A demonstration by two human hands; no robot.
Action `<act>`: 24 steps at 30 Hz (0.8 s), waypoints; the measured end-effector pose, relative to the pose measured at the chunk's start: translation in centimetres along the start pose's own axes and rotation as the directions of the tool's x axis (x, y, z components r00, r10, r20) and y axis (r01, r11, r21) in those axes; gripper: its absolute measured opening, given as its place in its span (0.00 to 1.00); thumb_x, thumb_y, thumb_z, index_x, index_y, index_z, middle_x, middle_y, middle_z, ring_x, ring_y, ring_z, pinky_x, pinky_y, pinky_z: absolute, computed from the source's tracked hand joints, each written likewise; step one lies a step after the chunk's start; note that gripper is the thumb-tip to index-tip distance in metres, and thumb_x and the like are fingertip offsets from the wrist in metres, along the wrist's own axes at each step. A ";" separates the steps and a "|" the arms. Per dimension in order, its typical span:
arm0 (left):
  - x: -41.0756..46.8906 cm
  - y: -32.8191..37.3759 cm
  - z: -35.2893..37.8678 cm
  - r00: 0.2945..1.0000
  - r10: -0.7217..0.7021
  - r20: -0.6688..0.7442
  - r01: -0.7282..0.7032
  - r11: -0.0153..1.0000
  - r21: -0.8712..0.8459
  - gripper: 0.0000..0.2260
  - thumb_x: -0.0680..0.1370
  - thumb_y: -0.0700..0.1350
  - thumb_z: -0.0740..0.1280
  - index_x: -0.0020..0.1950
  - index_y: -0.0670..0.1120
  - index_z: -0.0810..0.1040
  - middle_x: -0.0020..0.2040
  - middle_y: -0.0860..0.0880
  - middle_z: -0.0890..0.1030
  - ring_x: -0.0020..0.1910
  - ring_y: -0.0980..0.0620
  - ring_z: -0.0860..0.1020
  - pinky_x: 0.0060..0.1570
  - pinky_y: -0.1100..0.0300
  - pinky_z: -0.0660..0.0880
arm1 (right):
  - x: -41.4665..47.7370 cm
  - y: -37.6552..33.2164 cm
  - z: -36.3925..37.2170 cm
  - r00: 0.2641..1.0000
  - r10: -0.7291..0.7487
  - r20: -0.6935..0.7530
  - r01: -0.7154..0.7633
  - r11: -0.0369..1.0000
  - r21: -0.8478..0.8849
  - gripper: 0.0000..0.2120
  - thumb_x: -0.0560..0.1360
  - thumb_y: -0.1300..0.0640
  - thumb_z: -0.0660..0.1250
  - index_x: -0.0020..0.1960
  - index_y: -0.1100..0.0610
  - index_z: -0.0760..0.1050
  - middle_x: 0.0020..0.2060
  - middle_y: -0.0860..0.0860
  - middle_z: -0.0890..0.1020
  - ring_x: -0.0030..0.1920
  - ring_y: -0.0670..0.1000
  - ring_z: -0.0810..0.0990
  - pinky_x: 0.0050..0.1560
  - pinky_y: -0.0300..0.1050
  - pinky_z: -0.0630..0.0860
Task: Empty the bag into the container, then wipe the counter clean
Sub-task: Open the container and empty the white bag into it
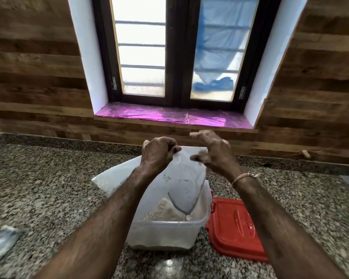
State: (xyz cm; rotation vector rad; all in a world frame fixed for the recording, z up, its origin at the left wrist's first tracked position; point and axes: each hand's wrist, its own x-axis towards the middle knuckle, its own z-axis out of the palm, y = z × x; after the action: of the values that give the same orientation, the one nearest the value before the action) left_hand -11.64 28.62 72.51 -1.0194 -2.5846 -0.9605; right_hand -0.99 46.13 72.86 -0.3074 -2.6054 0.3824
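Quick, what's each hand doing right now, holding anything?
Left hand: closed, gripping the top of the plastic bag over the container.
Right hand: open, fingers loosely curled beside the bag, gripping nothing.

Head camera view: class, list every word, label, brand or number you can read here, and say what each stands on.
No text can be read anywhere.
bag: no print visible.
container: plain, no label.
red lid: raised moulding only, no legible letters.
crumpled packet at the left edge: too blurred to read.
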 end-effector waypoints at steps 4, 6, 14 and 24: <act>-0.4 0.2 -1.1 1.000 -0.029 0.011 0.029 0.998 0.056 0.12 0.79 0.59 0.69 0.45 0.51 0.82 0.41 0.55 0.83 0.47 0.51 0.79 0.60 0.50 0.65 | 0.4 0.6 0.6 0.996 0.089 0.001 -0.088 0.988 0.127 0.08 0.74 0.44 0.75 0.42 0.48 0.83 0.33 0.43 0.84 0.37 0.43 0.83 0.37 0.45 0.80; -0.7 -0.8 -2.3 0.995 -0.094 0.010 0.093 0.990 0.109 0.11 0.79 0.59 0.70 0.46 0.53 0.83 0.47 0.54 0.86 0.52 0.50 0.82 0.61 0.49 0.67 | 0.3 0.7 0.5 0.995 0.102 0.004 -0.101 0.979 0.175 0.04 0.74 0.50 0.76 0.42 0.47 0.83 0.38 0.42 0.84 0.40 0.45 0.83 0.42 0.49 0.82; -2.5 -2.7 -3.3 0.991 -0.136 -0.004 0.135 0.978 0.157 0.12 0.76 0.60 0.72 0.45 0.52 0.82 0.45 0.52 0.86 0.50 0.47 0.83 0.52 0.53 0.72 | 0.7 -1.4 1.4 0.997 0.070 -0.013 -0.070 0.997 -0.026 0.08 0.75 0.46 0.74 0.43 0.50 0.84 0.38 0.43 0.86 0.42 0.47 0.83 0.39 0.41 0.69; -4.8 -5.3 -4.2 0.977 -0.207 -0.039 0.211 0.970 0.120 0.11 0.75 0.45 0.73 0.37 0.58 0.78 0.34 0.60 0.79 0.47 0.50 0.84 0.41 0.58 0.67 | 1.4 -1.9 0.7 0.963 -0.015 0.271 0.018 1.000 -0.010 0.05 0.74 0.50 0.76 0.47 0.42 0.82 0.44 0.42 0.83 0.49 0.50 0.83 0.45 0.45 0.76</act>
State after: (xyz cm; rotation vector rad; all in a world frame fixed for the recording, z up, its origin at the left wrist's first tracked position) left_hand -11.82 20.42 71.10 -0.7097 -2.7318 -0.8395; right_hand -2.82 44.60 73.44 -0.2522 -2.8771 0.4285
